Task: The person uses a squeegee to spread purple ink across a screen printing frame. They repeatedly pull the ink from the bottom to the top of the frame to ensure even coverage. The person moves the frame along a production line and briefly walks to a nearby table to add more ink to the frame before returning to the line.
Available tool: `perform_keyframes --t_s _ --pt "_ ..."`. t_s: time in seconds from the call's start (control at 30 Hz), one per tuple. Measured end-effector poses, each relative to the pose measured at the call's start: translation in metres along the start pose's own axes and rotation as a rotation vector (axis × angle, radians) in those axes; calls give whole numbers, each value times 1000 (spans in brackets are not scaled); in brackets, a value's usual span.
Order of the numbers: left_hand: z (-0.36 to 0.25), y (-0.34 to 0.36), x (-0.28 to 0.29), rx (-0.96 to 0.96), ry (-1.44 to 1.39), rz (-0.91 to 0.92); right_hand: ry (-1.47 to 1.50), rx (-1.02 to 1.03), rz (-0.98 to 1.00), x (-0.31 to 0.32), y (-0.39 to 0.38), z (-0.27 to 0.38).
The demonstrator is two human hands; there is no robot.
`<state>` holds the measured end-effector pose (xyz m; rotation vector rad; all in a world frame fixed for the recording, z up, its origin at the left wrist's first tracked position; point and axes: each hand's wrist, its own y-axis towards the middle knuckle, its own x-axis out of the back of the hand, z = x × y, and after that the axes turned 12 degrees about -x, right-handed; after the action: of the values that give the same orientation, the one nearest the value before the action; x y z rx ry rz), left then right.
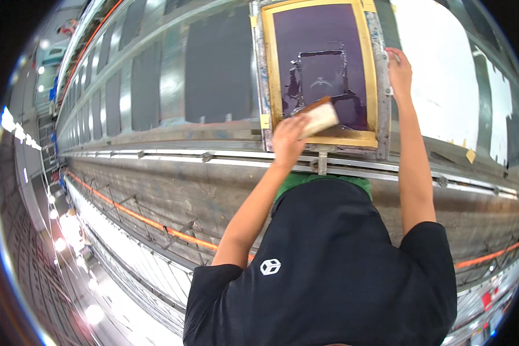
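Observation:
In front of me on the long table lies a screen printing frame point(383, 124), its purple mesh point(317, 29) edged with yellow tape. Dark wet ink point(352, 109) is spread around a rectangular patch at the lower middle of the mesh. My left hand point(291, 135) is closed on a squeegee point(320, 120) with a pale wooden handle and a brown blade edge, tilted over the near part of the mesh. My right hand point(399, 69) grips the right side of the frame, its fingers curled at the outer edge.
Dark fabric panels point(219, 69) lie along the table to the left, white panels point(438, 69) to the right. A metal rail point(230, 159) with stops runs along the table's near edge. An orange pipe point(138, 216) and a rack of pale sheets are behind me.

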<state>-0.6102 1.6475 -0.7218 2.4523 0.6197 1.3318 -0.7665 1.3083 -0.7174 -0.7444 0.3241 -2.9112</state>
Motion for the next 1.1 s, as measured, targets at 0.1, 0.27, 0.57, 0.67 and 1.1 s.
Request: perform_keyframes --t_s 0.1,0.27,0.57,0.67,1.1 --pt "11 -6 16 -115 -39 129 70 -2 60 -37 -24 15" --pt "87 -41 98 123 -162 107 84 109 51 -144 -67 18" --pt "209 -111 193 633 -43 -253 47 22 32 -273 -151 41" --pt "219 -107 188 536 -200 -184 38 34 12 -295 -159 51" --pt "337 16 216 469 -492 1042 -117 56 -51 -317 -162 46"
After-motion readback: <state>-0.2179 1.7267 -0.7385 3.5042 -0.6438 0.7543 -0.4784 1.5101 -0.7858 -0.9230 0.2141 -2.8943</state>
